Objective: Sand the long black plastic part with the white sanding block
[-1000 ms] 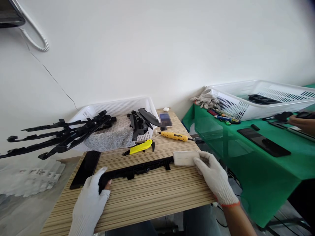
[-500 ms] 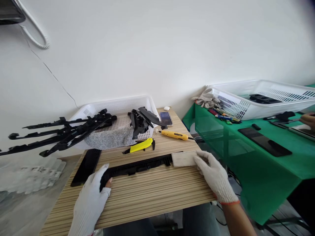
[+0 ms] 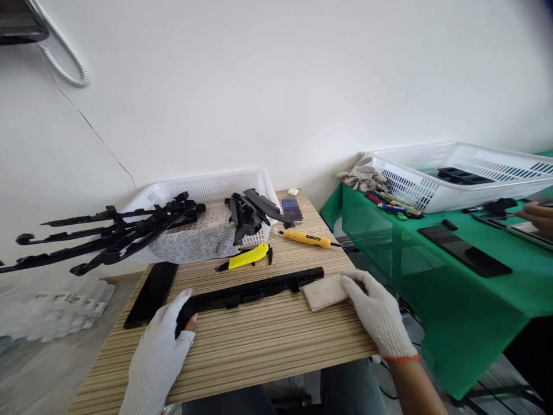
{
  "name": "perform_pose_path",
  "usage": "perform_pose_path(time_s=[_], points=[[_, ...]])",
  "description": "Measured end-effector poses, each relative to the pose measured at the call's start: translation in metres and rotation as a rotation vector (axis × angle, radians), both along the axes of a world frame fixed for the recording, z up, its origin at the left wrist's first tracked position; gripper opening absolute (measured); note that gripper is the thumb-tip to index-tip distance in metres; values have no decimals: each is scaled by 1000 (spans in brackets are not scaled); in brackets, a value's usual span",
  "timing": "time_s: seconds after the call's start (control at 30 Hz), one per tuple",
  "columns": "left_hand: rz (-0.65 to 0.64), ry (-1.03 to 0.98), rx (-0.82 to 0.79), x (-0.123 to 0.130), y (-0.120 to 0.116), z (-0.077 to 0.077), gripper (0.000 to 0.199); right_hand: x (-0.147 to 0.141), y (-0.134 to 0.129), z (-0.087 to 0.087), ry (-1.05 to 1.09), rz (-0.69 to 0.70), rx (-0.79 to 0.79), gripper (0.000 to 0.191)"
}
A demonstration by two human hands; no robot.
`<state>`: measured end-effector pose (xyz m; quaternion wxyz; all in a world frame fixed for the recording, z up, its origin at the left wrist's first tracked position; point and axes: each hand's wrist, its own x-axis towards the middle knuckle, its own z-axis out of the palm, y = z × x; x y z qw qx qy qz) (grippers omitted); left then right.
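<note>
A long black plastic strip (image 3: 254, 290) lies slantwise over the striped wooden table (image 3: 268, 351). My left hand (image 3: 162, 346), in a white glove with a bare thumb tip showing, is closed on the strip's left end. In my gloved right hand (image 3: 378, 314) is a flat off-white block (image 3: 326, 292), pinched at its right end. The block is just below the strip's right end, its left edge near or against it; contact is unclear. Behind the strip lies a yellow-handled cutter (image 3: 248, 256).
Black parts (image 3: 129, 227) stick out of a white basket (image 3: 203, 184) at the back left. A yellow tool (image 3: 306, 238) and a black phone (image 3: 151, 294) lie on the table. On the right, a green-covered table (image 3: 475, 230) holds another basket (image 3: 415, 184); a person's hand (image 3: 538, 216) shows there.
My right hand has shifted the block down and tilted it, uncovering the strip's right end. My left hand keeps its place on the strip.
</note>
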<state>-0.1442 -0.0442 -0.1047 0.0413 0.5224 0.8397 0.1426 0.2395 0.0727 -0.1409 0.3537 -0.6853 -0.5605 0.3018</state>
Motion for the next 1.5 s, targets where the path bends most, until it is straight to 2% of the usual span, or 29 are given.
perform_pose_path(time_s=[0.2,0.3,0.4,0.6,0.67,0.83,0.9,1.1,1.27,1.5], points=[[2,4,-7,0,-1,1,59,-4,-1,5,-58,1,-29,57],[-2,-3,-12,0,-1,1,59,-3,-1,5,-13,36,4,60],[-11,2,-9,0,-1,1,57,-1,0,3,118,-12,37,59],[-27,13,11,-1,-1,0,57,0,2,4,544,-285,92,56],[-28,18,14,-1,-1,0,57,0,2,5,589,-283,89,53],[-50,22,11,-2,0,1,59,-1,1,1,486,-62,23,50],[-53,28,19,-2,0,1,59,-3,1,-1,461,-17,-1,50],[-111,54,79,-8,-1,-7,55,-7,2,4,512,-45,13,63],[-176,82,105,-16,-3,-15,59,-5,1,4,375,-44,36,66],[-242,85,94,-22,-3,-23,61,5,4,-7,132,-91,84,60]])
